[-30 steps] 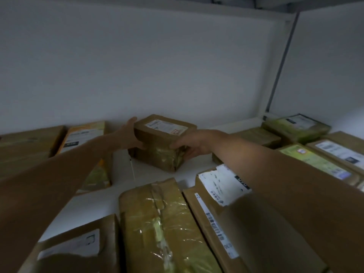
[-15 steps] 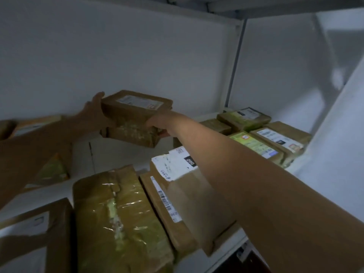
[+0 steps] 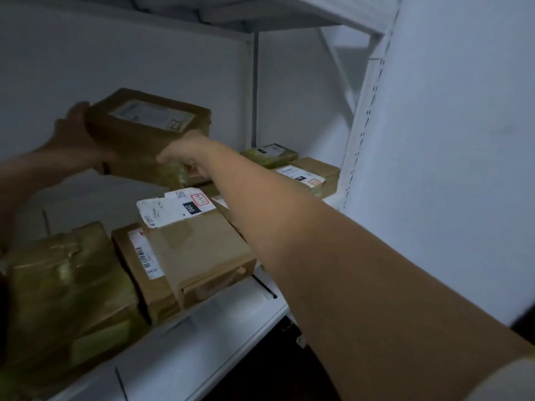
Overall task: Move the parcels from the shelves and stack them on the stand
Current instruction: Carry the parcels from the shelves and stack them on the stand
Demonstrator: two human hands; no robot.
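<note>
A brown cardboard parcel (image 3: 144,131) with a white label on top hangs in the air above the white shelf (image 3: 202,322). My left hand (image 3: 72,140) grips its left end and underside. My right hand (image 3: 185,154) holds its right front edge, fingers curled under it. Below lie more parcels: a tape-wrapped one (image 3: 63,287) at the left, and a flat brown one with a peeling white label (image 3: 191,241) leaning on another labelled parcel (image 3: 139,267). The stand is not in view.
Several labelled parcels (image 3: 304,175) lie at the back right corner of the shelf. A white perforated upright (image 3: 364,111) and a side panel (image 3: 448,140) stand at the right. Another shelf board (image 3: 304,13) is overhead. Dark space lies below the shelf's front edge.
Both hands have lifted the parcel off the shelf and carried it up and toward me. The view has swung right, showing the upright and the shelf's front edge.
</note>
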